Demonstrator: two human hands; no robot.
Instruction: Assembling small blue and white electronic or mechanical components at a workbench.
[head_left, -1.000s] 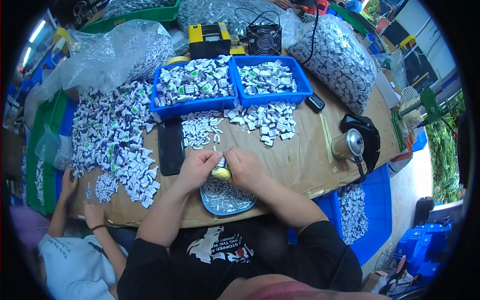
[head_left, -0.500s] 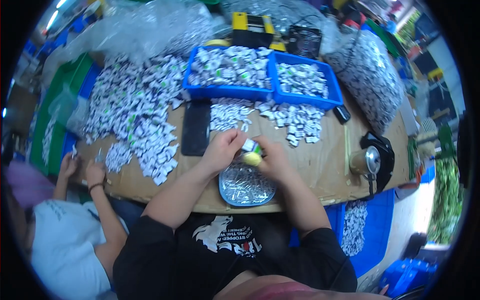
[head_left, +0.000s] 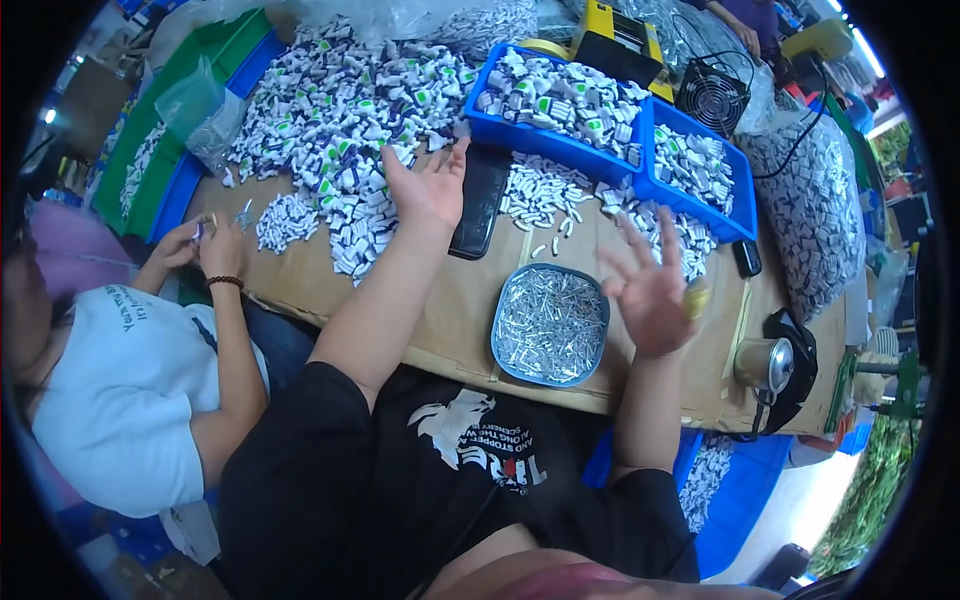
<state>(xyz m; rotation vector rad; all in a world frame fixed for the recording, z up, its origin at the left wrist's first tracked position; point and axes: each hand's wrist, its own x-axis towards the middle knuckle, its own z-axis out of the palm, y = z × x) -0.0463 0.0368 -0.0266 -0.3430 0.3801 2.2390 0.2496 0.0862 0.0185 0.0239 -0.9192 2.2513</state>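
Observation:
My left hand is open, palm up, over the near right side of a big heap of small white plastic pieces with purple and green marks. A dark flat tablet-like slab lies just right of it. My right hand, slightly smeared by motion, is open with fingers spread, to the right of a blue-rimmed square tub. Thin silvery metal pins fill the tub. Something yellow shows at the thumb side of my right hand, apparently a thumb cover. Neither hand visibly holds a piece.
Two blue bins heaped with white pieces stand at the back, beside a small pile of white bits. A metal cup and a stuffed clear bag are at right. At left, a co-worker's hands handle something small.
My hands were together over the tub with a small white and green piece between them. They have parted, left hand toward the heap, right hand rightward, and opened. The view has shifted.

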